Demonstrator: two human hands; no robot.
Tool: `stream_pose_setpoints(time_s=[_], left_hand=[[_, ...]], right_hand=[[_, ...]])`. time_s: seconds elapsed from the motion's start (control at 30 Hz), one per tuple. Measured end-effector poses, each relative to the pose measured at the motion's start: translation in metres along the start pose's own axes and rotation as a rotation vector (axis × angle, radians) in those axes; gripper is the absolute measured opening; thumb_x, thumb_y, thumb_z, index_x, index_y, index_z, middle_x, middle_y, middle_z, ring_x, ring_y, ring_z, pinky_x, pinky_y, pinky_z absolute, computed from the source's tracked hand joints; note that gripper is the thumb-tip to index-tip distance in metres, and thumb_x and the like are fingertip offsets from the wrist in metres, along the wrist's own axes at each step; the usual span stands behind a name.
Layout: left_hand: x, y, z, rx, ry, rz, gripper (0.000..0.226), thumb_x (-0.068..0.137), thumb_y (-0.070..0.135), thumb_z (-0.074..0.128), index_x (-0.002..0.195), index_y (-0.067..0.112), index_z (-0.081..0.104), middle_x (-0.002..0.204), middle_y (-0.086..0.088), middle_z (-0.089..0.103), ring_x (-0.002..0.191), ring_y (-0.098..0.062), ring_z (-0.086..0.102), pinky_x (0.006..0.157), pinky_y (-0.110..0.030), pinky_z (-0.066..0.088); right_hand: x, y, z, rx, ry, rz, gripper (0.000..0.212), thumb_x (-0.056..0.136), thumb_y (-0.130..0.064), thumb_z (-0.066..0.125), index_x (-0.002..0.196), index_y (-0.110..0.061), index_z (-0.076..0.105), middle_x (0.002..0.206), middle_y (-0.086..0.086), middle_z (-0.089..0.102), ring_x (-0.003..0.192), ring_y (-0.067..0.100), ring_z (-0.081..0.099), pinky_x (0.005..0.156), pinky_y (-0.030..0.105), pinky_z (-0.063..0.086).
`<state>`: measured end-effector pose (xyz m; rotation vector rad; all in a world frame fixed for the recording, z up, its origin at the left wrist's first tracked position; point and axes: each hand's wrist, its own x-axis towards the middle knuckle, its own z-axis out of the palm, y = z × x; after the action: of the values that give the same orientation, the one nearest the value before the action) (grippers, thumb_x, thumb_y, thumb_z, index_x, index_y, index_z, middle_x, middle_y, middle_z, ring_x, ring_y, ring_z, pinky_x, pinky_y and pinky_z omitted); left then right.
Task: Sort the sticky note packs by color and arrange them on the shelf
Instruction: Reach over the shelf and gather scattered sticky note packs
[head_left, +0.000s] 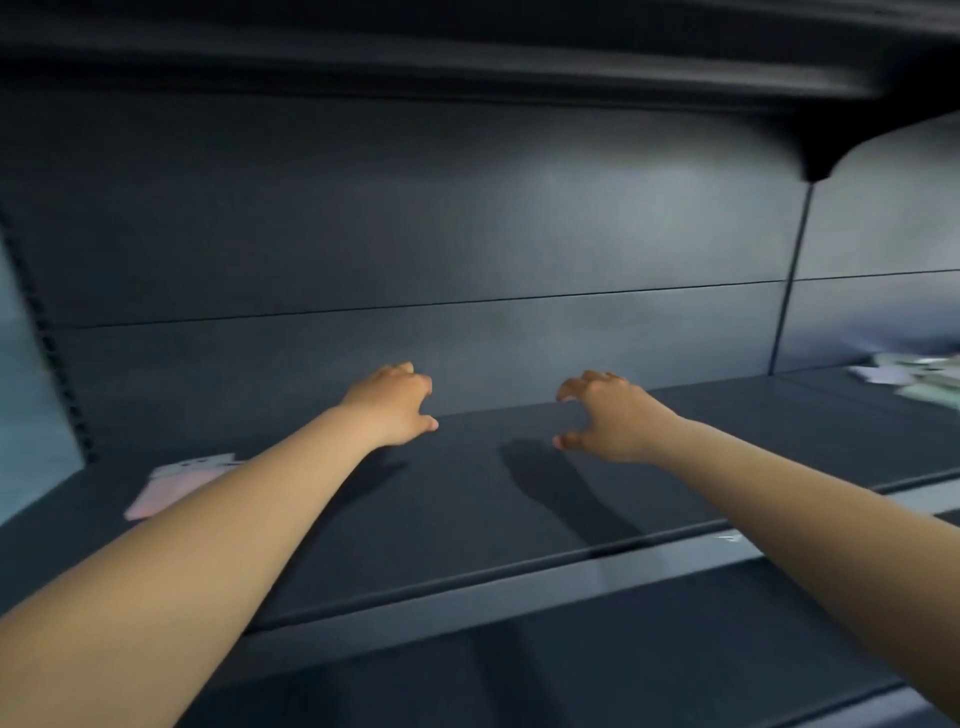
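1. dark grey metal shelf (467, 499) with a flat board, a tall back panel and a paler front lip, seen from above and slightly tilted in the view.
2. left hand (396, 402) stretched forward over the middle of the shelf board, near the back panel, palm down, fingers bent loosely, thumb pointing to the right, nothing held.
3. right hand (605, 418) stretched forward beside it, a gap of bare board between the two, fingers spread and curved like a claw, thumb low, nothing held.
4. not possible to tell if the fingertips of either hand touch the board; dark shadows of both arms lying on the board under them.
5. pale pink sticky note pack (171, 486) lying flat at the left end of the shelf, partly hidden behind the left forearm, blurred.
6. pale green and white sticky note packs (919, 374) in a loose group at the far right, on the next shelf section past the vertical divider, well apart from both hands, too blurred to count.
7. underside of a darker upper shelf (467, 62) across the top.
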<state>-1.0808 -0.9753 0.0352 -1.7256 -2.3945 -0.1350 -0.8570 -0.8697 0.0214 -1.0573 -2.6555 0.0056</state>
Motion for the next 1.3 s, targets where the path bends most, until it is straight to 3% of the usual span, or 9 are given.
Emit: stream_pose_setpoints(time_s=[0.5,0.87,1.3], left_hand=[[0.093,0.374,0.005,-0.074,0.014,0.238,0.046,0.091,0.04,0.054,0.13,0.016,0.048,0.128,-0.003,0.046,0.118,-0.025,0.045,0.087,-0.033,0.04],[0.24,0.573,0.023,-0.078,-0.012,0.31,0.043,0.089,0.042,0.056,0.12,0.012,0.053,0.12,-0.004,0.051,0.109,-0.025,0.052,0.09,-0.038,0.047],[0.352,0.811,0.02,-0.16,-0.011,0.328,0.049,0.089,0.042,0.056,0.131,0.018,0.048,0.133,-0.002,0.047,0.122,-0.022,0.046,0.096,-0.032,0.041]], right_hand=[[-0.119,0.322,-0.069,-0.025,0.009,0.195,0.063,0.085,-0.042,0.063,0.138,-0.016,0.039,0.14,0.008,0.04,0.131,0.028,0.036,0.101,0.036,0.035],[-0.102,0.565,-0.083,-0.023,0.028,0.347,0.059,0.082,-0.042,0.065,0.134,-0.021,0.045,0.139,0.008,0.045,0.126,0.029,0.044,0.1,0.036,0.039],[-0.125,0.83,-0.13,-0.053,0.043,0.368,0.056,0.085,-0.039,0.062,0.134,-0.018,0.045,0.138,0.008,0.045,0.125,0.027,0.043,0.099,0.032,0.037]])
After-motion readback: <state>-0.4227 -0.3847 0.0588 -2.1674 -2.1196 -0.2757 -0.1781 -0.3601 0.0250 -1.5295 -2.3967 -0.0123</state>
